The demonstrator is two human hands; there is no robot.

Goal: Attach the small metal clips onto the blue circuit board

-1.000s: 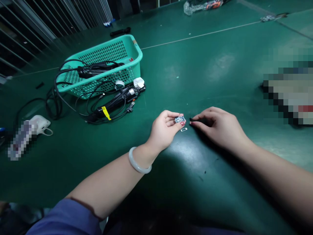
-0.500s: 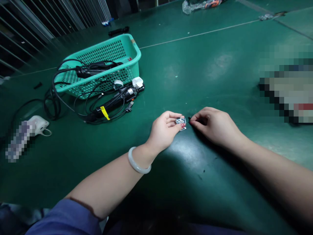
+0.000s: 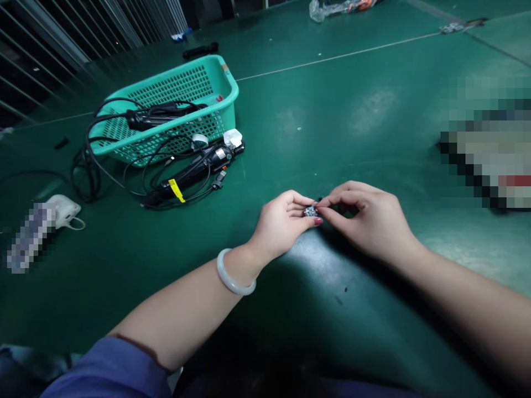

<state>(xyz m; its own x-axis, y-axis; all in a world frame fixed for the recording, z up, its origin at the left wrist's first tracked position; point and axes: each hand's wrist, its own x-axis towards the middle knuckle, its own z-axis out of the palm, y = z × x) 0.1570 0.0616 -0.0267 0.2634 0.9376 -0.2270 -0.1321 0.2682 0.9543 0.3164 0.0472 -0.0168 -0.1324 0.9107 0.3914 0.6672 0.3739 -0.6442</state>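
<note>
Between the thumb and fingers of my left hand (image 3: 281,224) is a small silvery part (image 3: 310,211) with dark spots, perhaps a little circuit board; its details are too small to make out. My right hand (image 3: 367,215) is closed in a pinch, thumb and index fingertips at the right edge of that part. What lies between those fingertips is hidden. A tiny dark bit (image 3: 319,199) shows just behind them. Both hands are low over the green table (image 3: 265,309), near its middle.
Left of the hands stands a green plastic basket (image 3: 230,105) with a black corded tool (image 3: 141,119) inside. Another black tool (image 3: 193,174) with a yellow tag lies before it among cables. A white object (image 3: 66,210) is far left. Plastic-wrapped material (image 3: 338,8) lies at the back.
My right hand's fingertips have come left to meet the silvery part, where a gap was before. The part has tilted in my left hand and shows less of its face.
</note>
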